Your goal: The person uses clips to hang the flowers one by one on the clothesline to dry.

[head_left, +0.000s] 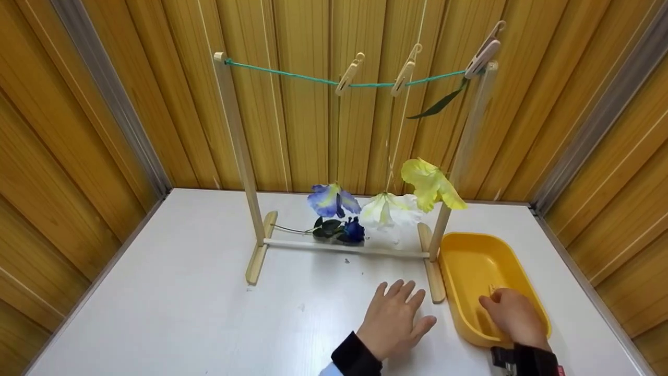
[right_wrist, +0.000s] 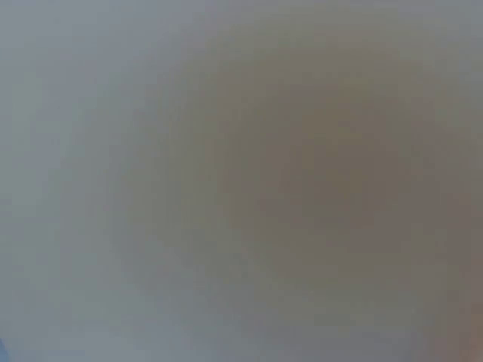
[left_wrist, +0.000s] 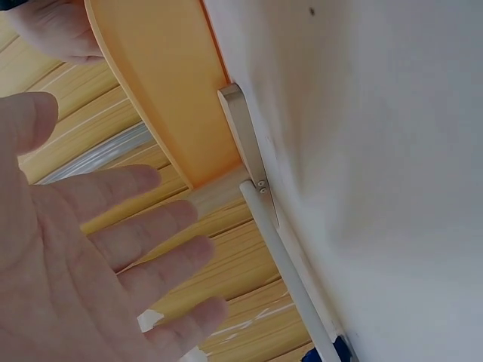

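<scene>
- Your right hand (head_left: 514, 316) is inside the yellow tray (head_left: 466, 271), at its near end, fingers curled down toward the tray floor. A small pale object sits just ahead of the fingertips; whether you pinch it cannot be told from the head view, and the right wrist view is a blur.
- Your left hand (head_left: 392, 321) lies flat on the white table (head_left: 182, 292), fingers straight and spread, holding nothing. The left wrist view confirms the released palm.
- The tray stands toward the table's right edge, its long axis running from the near edge to the far one, touching or just beside the right foot of the wooden rack (head_left: 250, 198). Your right hand is plainly the nearer one; the left rests just beside the tray's left wall.
- The rack stands across the table's middle, beyond both hands. Its green cord (head_left: 292, 76) carries three clothespegs (head_left: 349, 73).
- Hanging below: a blue flower (head_left: 331, 200), a white flower (head_left: 389, 210) and a yellow flower (head_left: 430, 184). A dark blue flower (head_left: 354, 230) lies on the table behind the rack's lower bar.
</scene>
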